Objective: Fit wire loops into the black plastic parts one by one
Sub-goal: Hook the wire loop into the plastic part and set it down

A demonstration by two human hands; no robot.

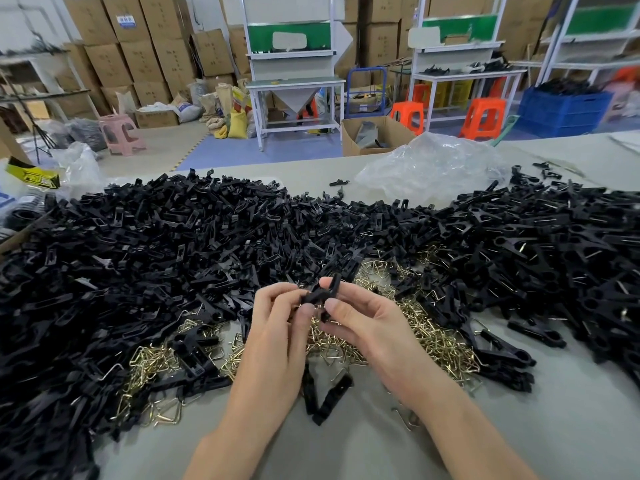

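Observation:
Both my hands meet above the table's middle on one black plastic part [320, 292]. My left hand [277, 327] pinches its left end with curled fingers. My right hand [360, 317] grips its right end between thumb and fingers. Whether a wire loop sits in the part is hidden by my fingers. Under the hands lies a heap of brass-coloured wire loops [426, 327], with more wire loops [156, 368] to the left. A huge pile of black plastic parts [156, 244] covers the table's left and middle.
A second black pile [554, 258], with wires showing in it, lies at the right. A few black parts [325, 393] rest on the grey table [381, 445] between my forearms. A crumpled clear plastic bag [429, 164] sits behind the piles. Cardboard boxes, workbenches and stools stand beyond the table.

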